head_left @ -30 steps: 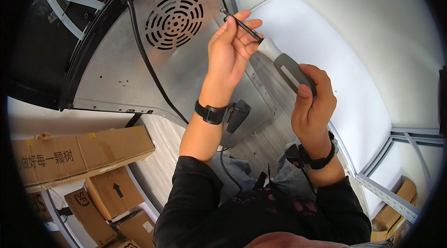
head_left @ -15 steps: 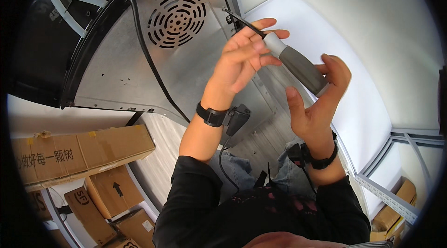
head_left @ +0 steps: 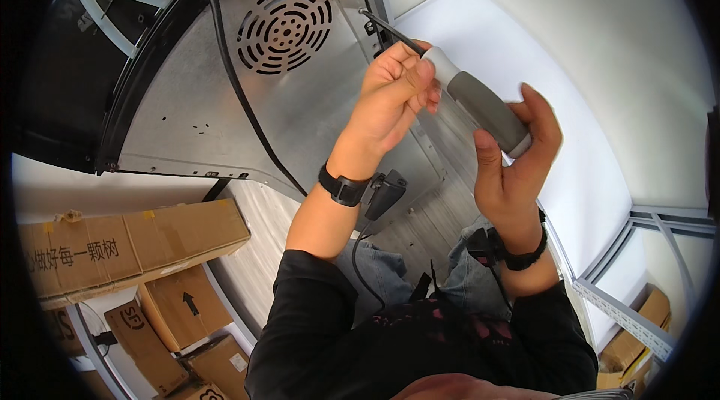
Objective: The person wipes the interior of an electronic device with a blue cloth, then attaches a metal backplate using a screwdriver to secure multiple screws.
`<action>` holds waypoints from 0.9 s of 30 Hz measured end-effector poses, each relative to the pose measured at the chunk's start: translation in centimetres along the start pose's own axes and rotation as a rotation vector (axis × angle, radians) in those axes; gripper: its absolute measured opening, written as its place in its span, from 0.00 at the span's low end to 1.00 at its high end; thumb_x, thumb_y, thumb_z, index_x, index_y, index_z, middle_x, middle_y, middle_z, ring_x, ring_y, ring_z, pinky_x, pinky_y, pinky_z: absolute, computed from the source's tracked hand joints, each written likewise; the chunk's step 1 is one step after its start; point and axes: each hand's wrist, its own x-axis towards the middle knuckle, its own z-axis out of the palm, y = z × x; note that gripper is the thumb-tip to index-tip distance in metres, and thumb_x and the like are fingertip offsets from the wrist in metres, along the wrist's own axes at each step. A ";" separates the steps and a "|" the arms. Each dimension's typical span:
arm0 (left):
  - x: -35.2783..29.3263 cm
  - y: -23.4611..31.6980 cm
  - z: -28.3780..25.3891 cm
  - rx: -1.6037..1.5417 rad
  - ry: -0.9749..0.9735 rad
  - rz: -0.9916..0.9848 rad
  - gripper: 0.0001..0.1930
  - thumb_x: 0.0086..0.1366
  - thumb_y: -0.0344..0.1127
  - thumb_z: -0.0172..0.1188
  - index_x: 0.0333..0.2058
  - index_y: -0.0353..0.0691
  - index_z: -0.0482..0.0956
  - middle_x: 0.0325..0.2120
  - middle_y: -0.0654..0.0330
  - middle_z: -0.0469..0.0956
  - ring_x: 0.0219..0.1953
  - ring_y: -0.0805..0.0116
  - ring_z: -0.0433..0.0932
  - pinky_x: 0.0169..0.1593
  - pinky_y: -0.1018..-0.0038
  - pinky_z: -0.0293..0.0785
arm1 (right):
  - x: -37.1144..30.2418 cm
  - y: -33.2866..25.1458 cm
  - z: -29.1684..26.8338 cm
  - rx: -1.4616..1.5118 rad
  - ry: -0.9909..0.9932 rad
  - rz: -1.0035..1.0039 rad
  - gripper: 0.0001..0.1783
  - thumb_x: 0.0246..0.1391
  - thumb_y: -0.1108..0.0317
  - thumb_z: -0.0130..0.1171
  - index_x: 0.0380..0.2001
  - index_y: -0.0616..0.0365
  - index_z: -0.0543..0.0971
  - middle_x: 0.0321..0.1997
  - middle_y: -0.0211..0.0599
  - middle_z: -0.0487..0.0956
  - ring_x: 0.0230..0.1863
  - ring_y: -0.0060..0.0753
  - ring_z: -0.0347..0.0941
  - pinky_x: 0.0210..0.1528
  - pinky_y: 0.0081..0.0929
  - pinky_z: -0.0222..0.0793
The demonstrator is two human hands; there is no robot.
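Observation:
A screwdriver (head_left: 489,103) with a grey handle, light collar and dark shaft slants up and left. Its tip meets a screw spot near the right edge of a bare metal panel (head_left: 187,111). My left hand (head_left: 390,96) is closed around the light collar and the base of the shaft, thumb on top. At the butt of the handle, my right hand (head_left: 517,163) curls its thumb and fingers about the grip; part of those fingers is hidden behind it.
Round vent slots (head_left: 286,31) pierce the panel, and a black cable (head_left: 240,88) runs down across it. Cardboard boxes (head_left: 142,242) are stacked at lower left. A white board (head_left: 517,62) and metal frame bars (head_left: 626,314) stand at right.
The fingers of my left hand have closed in on the screwdriver's collar. My right thumb has come closer to the handle. The tip stays at about the same spot.

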 end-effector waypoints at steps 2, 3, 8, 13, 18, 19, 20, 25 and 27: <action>0.0 0.1 0.1 -0.055 0.014 0.004 0.20 0.65 0.33 0.55 0.54 0.36 0.65 0.46 0.53 0.74 0.30 0.74 0.77 0.29 0.80 0.71 | -0.2 -1.0 -0.6 -0.009 -0.143 0.200 0.28 0.50 0.62 0.63 0.50 0.66 0.67 0.40 0.48 0.71 0.37 0.42 0.71 0.38 0.31 0.69; 0.0 0.3 0.5 -0.022 0.001 0.012 0.20 0.65 0.34 0.55 0.54 0.37 0.65 0.45 0.53 0.74 0.31 0.75 0.78 0.30 0.80 0.71 | 0.0 -0.8 -0.6 -0.010 -0.118 0.111 0.28 0.50 0.63 0.63 0.50 0.66 0.68 0.40 0.48 0.72 0.37 0.41 0.72 0.38 0.31 0.69; 0.1 0.0 0.6 0.065 0.008 0.073 0.19 0.68 0.37 0.51 0.54 0.37 0.65 0.44 0.54 0.74 0.31 0.74 0.77 0.32 0.79 0.71 | 0.4 -0.1 0.3 0.061 0.078 -0.126 0.25 0.51 0.67 0.62 0.50 0.65 0.68 0.39 0.47 0.73 0.36 0.41 0.72 0.37 0.32 0.69; 0.3 0.5 0.8 -0.018 0.057 0.023 0.16 0.70 0.37 0.46 0.52 0.36 0.67 0.41 0.55 0.76 0.28 0.74 0.75 0.32 0.78 0.69 | 0.3 -0.3 -0.6 -0.068 -0.062 -0.043 0.21 0.51 0.69 0.61 0.48 0.63 0.70 0.33 0.41 0.72 0.30 0.39 0.71 0.32 0.28 0.68; 0.6 0.5 -0.1 -0.037 0.163 0.054 0.15 0.72 0.38 0.42 0.50 0.36 0.69 0.36 0.57 0.77 0.25 0.74 0.73 0.30 0.78 0.68 | 0.5 -0.1 -0.1 0.002 -0.006 -0.073 0.23 0.52 0.69 0.60 0.49 0.63 0.67 0.35 0.42 0.71 0.32 0.39 0.70 0.35 0.30 0.68; 0.7 0.4 -0.4 -0.048 0.169 0.066 0.15 0.72 0.38 0.42 0.50 0.35 0.69 0.36 0.57 0.77 0.25 0.74 0.72 0.30 0.78 0.68 | 0.2 0.1 0.2 0.056 0.020 -0.082 0.24 0.51 0.68 0.61 0.50 0.63 0.67 0.37 0.44 0.70 0.35 0.40 0.70 0.37 0.31 0.68; 0.8 0.2 -0.6 -0.061 0.172 0.076 0.15 0.72 0.39 0.42 0.49 0.35 0.69 0.36 0.56 0.77 0.25 0.74 0.72 0.30 0.78 0.68 | 0.0 0.3 0.4 0.106 0.047 -0.093 0.26 0.50 0.67 0.62 0.50 0.64 0.66 0.39 0.46 0.70 0.38 0.41 0.69 0.39 0.32 0.68; 1.1 1.0 1.3 -0.031 0.240 0.074 0.13 0.71 0.38 0.44 0.43 0.36 0.72 0.34 0.57 0.78 0.25 0.76 0.71 0.27 0.79 0.66 | -0.6 0.2 -0.7 0.018 -0.114 0.187 0.28 0.48 0.67 0.65 0.50 0.65 0.65 0.45 0.51 0.69 0.45 0.45 0.68 0.44 0.33 0.67; 1.1 1.3 1.9 -0.020 0.284 0.091 0.12 0.71 0.39 0.45 0.41 0.37 0.73 0.33 0.57 0.78 0.24 0.77 0.70 0.27 0.79 0.65 | 0.1 -0.4 -1.0 -0.052 -0.138 0.163 0.28 0.49 0.67 0.64 0.51 0.65 0.66 0.45 0.51 0.69 0.44 0.46 0.69 0.42 0.32 0.68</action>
